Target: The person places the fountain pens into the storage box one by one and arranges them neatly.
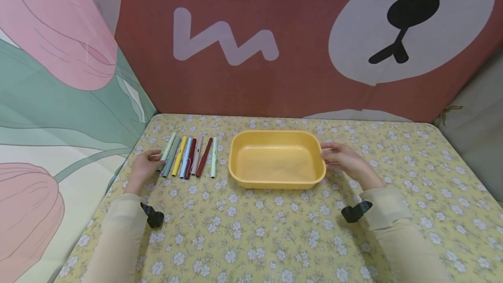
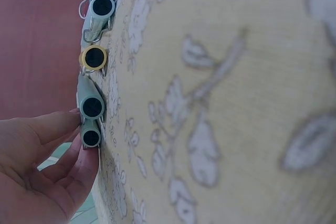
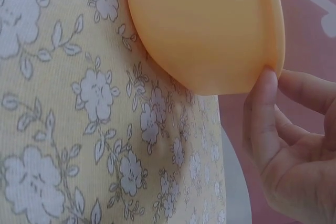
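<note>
At the left end of a row of pens, my left hand (image 1: 146, 167) pinches the outermost light green pen (image 1: 168, 148) between thumb and fingers. In the left wrist view the capped ends face the camera, and the fingertips lie on either side of the lowest pen (image 2: 91, 138). Close beside it is a grey-green pen (image 1: 171, 156). My right hand (image 1: 346, 159) is at the right side of a yellow plastic tray (image 1: 275, 184), its fingertips pinching the rim (image 3: 279, 51) in the right wrist view. The tray sits upright with nothing in it.
Farther along the row lie a yellow pen (image 1: 179, 156), a light blue pen (image 1: 186, 158), dark red pens (image 1: 204, 157), a mauve pen (image 1: 197, 154) and a mint pen (image 1: 214, 157). A flowered cloth (image 1: 243, 239) covers the table. Printed fabric walls (image 1: 243, 91) stand behind and left.
</note>
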`<state>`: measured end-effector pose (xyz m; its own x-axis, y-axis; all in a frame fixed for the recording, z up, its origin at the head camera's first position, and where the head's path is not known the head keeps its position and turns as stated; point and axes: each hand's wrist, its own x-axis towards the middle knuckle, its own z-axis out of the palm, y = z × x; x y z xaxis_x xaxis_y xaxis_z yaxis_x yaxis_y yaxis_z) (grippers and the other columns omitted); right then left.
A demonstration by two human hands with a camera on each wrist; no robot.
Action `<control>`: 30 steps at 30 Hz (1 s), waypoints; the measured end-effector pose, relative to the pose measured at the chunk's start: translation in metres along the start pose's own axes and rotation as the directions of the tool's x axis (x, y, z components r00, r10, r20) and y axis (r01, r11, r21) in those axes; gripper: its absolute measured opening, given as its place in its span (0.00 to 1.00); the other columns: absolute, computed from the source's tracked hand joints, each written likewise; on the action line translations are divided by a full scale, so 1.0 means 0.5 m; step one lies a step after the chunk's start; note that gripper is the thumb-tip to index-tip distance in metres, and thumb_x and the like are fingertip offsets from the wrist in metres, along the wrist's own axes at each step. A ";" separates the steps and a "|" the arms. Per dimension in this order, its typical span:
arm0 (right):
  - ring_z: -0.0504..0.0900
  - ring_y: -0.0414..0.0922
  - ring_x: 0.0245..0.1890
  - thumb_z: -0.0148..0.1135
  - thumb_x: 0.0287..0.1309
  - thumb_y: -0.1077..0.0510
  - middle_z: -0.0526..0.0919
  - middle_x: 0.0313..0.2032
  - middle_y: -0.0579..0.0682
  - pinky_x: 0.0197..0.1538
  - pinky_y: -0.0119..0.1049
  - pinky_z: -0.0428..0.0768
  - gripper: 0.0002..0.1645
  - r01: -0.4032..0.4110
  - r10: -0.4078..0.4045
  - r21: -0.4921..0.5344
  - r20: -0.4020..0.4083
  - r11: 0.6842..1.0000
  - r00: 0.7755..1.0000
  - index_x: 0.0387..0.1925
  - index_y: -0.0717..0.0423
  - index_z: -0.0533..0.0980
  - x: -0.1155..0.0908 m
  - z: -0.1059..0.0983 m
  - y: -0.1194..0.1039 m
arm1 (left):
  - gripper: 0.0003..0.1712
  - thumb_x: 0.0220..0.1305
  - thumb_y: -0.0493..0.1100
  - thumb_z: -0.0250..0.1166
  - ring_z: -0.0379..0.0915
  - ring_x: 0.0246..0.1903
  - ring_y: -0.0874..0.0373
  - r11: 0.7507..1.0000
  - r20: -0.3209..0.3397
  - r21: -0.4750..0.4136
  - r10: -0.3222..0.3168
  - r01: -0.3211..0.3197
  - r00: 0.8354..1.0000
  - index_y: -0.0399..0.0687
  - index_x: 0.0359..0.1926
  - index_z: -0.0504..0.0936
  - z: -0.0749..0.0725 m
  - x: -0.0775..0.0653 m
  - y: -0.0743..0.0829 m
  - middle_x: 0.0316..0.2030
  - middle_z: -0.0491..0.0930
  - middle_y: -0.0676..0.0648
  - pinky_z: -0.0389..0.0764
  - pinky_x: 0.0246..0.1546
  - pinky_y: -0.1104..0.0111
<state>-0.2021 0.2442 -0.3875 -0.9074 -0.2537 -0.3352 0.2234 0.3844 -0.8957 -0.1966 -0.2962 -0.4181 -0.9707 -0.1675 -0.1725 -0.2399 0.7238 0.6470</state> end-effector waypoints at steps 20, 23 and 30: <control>0.80 0.33 0.34 0.52 0.67 0.60 0.79 0.38 0.44 0.43 0.28 0.84 0.34 -0.015 0.015 0.012 0.017 1.000 1.000 0.68 0.71 0.54 0.009 0.029 -0.011 | 0.28 0.69 0.41 0.53 0.70 0.55 0.35 0.998 0.031 -0.037 -0.049 0.050 0.998 0.30 0.66 0.64 0.002 0.004 0.001 0.60 0.68 0.26 0.80 0.49 0.52; 0.80 0.33 0.33 0.52 0.67 0.60 0.79 0.37 0.43 0.42 0.28 0.84 0.34 -0.017 0.017 0.013 0.018 1.000 1.000 0.68 0.70 0.54 0.010 0.030 -0.013 | 0.29 0.69 0.41 0.52 0.70 0.56 0.36 0.997 0.032 -0.056 -0.053 0.055 0.998 0.31 0.66 0.64 0.000 0.007 0.004 0.61 0.68 0.27 0.79 0.47 0.56; 0.79 0.33 0.32 0.52 0.66 0.60 0.79 0.36 0.42 0.41 0.28 0.84 0.34 -0.007 0.006 0.015 0.030 1.000 1.000 0.68 0.70 0.55 0.014 0.035 -0.014 | 0.30 0.71 0.44 0.50 0.72 0.55 0.41 0.989 0.061 -0.142 -0.028 0.036 0.998 0.34 0.69 0.61 -0.009 0.004 0.025 0.63 0.67 0.28 0.82 0.47 0.62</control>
<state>-0.2039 0.2239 -0.3886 -0.8948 -0.2777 -0.3495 0.2351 0.3724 -0.8978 -0.2018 -0.2906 -0.4071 -0.9609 -0.1464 -0.2351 -0.2746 0.6149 0.7393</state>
